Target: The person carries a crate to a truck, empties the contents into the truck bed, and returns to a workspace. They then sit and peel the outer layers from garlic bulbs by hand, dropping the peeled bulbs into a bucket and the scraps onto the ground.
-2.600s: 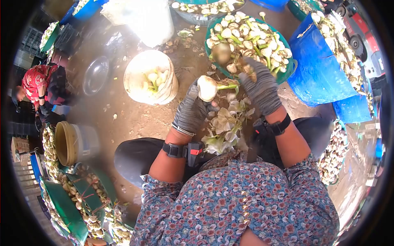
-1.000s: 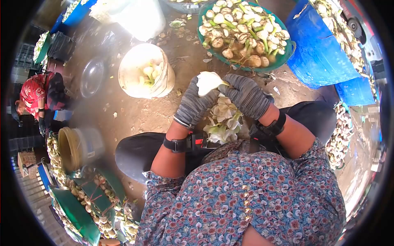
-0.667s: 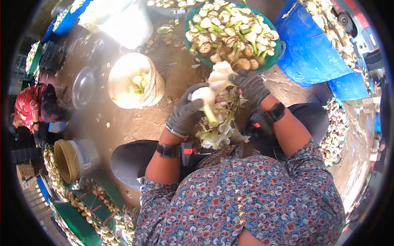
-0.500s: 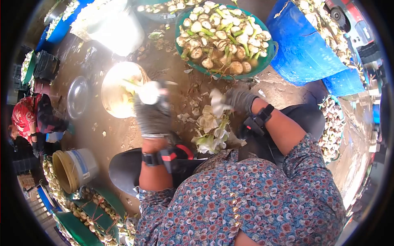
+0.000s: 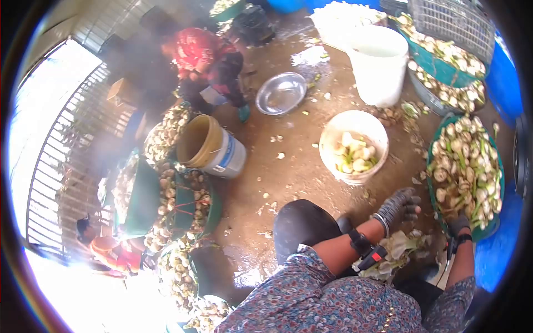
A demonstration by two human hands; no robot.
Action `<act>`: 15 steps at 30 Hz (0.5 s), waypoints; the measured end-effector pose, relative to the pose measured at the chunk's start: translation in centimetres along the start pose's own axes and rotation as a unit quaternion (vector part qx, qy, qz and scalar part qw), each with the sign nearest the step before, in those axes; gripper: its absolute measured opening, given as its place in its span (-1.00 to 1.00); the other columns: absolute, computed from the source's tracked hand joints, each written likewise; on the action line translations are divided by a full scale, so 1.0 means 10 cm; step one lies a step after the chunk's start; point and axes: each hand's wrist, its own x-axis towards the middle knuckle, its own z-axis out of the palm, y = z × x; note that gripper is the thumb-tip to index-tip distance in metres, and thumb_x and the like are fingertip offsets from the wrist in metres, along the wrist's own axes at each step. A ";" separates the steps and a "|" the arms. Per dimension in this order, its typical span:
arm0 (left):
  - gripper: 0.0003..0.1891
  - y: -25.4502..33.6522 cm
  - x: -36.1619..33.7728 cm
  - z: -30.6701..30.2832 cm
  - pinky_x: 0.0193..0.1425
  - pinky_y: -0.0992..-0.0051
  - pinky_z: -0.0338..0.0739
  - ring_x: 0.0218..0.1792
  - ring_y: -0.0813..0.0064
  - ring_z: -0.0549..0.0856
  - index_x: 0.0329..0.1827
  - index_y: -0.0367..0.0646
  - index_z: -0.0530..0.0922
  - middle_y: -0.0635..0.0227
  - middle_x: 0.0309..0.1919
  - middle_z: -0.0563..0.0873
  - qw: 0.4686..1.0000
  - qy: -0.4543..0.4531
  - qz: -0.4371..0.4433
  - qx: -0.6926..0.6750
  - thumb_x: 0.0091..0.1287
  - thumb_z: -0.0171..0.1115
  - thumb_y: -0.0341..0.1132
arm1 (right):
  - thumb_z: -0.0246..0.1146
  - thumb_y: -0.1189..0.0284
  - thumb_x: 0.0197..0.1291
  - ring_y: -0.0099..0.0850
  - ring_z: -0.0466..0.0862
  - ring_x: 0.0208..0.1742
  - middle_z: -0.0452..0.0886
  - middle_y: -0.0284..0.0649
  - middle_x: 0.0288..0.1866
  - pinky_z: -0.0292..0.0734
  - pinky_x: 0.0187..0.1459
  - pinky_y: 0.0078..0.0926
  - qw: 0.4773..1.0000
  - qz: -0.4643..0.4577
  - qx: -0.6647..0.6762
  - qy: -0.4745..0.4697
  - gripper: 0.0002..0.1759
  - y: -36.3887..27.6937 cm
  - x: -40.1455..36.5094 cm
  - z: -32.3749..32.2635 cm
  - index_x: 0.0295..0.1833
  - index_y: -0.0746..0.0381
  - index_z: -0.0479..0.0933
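Note:
My left hand, in a grey striped glove, hovers above the pile of pale peelings by my lap. Its fingers are loosely apart with nothing in them. At the near edge of the green basin, my gloved right hand reaches in among white bulbs with green stalks, which look like garlic or onions. The fingers of that hand are mostly hidden. A white bucket stands in front of me with several cleaned bulbs inside.
A tall white bucket and a metal bowl stand farther off. A tilted bucket and containers heaped with bulbs line the left. A person in red bends nearby; another person is at far left. Scraps litter the wet floor.
The view has swung left. My left hand no longer holds the whitish object. My right hand, earlier around a blurred white thing over the peelings, is now in the basin.

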 end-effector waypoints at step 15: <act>-0.52 -0.22 -0.28 -0.01 0.25 0.32 0.43 0.12 0.41 0.57 0.37 -0.05 0.38 0.28 0.08 0.63 0.966 -0.121 0.029 0.227 0.40 0.23 -0.33 | 0.48 0.20 0.14 -0.40 0.66 0.02 0.68 -0.19 0.05 0.59 0.09 -0.38 0.906 -0.159 0.358 0.161 -0.39 -1.76 -1.78 -1.03 0.23 0.28 0.51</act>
